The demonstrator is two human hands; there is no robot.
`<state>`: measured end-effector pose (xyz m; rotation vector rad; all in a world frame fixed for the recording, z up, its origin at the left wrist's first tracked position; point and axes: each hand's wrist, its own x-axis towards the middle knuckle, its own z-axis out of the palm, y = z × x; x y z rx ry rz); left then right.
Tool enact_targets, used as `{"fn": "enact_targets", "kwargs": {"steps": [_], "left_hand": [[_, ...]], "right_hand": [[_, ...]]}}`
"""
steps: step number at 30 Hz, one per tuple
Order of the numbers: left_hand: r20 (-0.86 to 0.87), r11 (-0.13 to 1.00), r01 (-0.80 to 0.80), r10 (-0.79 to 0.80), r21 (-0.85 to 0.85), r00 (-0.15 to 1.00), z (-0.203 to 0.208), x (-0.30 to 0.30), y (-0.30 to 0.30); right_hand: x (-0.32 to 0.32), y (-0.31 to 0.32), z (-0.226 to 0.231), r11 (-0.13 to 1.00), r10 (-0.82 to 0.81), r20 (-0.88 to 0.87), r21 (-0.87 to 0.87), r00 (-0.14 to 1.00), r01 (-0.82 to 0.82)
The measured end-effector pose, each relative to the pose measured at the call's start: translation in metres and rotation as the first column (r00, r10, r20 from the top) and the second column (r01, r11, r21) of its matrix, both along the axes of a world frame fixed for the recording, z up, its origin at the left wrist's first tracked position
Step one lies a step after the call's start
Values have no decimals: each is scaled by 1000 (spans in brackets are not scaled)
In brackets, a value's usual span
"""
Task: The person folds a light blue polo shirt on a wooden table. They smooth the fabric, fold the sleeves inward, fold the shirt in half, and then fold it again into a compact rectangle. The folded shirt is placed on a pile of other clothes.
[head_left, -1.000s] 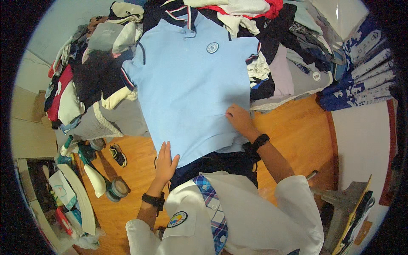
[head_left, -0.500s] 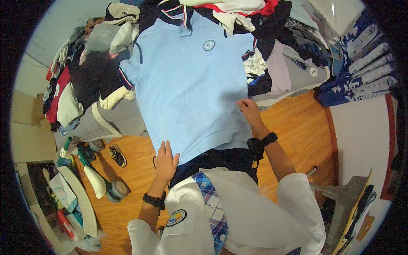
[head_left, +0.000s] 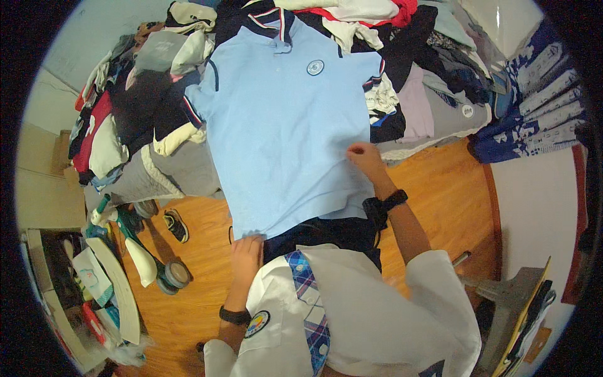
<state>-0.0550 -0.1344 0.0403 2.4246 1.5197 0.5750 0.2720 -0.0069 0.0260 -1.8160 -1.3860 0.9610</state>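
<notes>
Head view shows a light-blue polo shirt [head_left: 286, 125] spread front-up, its upper part over the grey bed cover [head_left: 173, 166] and heaped clothes [head_left: 141, 103], its lower part reaching past the bed's edge to the person's dark bottoms [head_left: 314, 234]. It looks light, soft and limp, neither slippery nor fragile; the knit would likely sag and crease between holds, so two well-parted grips suit it best, at the hem corners or the shoulder seams. The striped collar [head_left: 282, 41] looks a little stiffer than the body. Its long axis runs from the collar, pointing away from the person, down to the hem nearest them, leaning slightly left at the top; the short sleeves point out to either side. The left hand [head_left: 246, 256] is at the left hem corner, fingers close together and bent; whether they pinch cloth, I cannot tell. The right hand [head_left: 367, 162] is at the right side edge, fingers loosely curled, any hold on the fabric unclear
</notes>
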Motion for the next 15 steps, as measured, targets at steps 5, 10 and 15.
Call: {"fn": "enact_targets", "kwargs": {"steps": [5,10,15], "left_hand": [[-60,1000,-15,14,-16,998,10,-5,-11],[-171,993,-97,84,-71,982,5,-7,7],[-238,983,-136,103,-125,966,-9,-20,12]], "right_hand": [[-5,-7,-6,961,204,343,107,917,-254],[-17,-14,-15,898,294,542,126,787,-422],[8,-32,-5,938,224,337,180,914,-297]]}}
